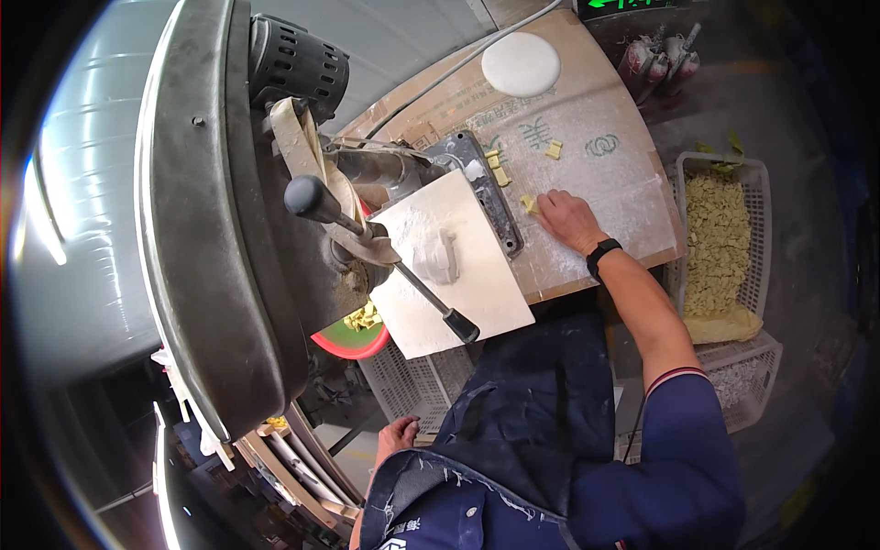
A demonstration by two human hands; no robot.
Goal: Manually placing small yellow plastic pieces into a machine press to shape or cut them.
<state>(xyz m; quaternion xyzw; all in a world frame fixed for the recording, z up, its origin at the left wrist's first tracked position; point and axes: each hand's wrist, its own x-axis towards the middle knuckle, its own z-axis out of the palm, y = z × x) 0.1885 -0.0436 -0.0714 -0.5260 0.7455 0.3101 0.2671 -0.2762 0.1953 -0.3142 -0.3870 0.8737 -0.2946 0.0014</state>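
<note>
At the cardboard-covered table, my right hand (566,220) has its fingers drawn together at a small pale yellow block (529,203). More yellow blocks (498,169) lie beside the machine's metal base plate (498,203), and another pair (554,149) sits farther back. To the left, a drill press (321,220) stands over a pale flat board (458,275) dusted with white powder. A whitish powdery piece (436,257) rests on that board under the press. My left hand (396,437) hangs low by the dark apron, its fingers curled; what they hold, if anything, is hidden.
Lever handles (460,326) stick out from the press over the board. A red-rimmed bowl (353,341) of yellow pieces and a plastic crate (417,385) sit below. At right, a basket (763,238) holds many yellow pieces. A white disc (521,64) lies on the cardboard.
</note>
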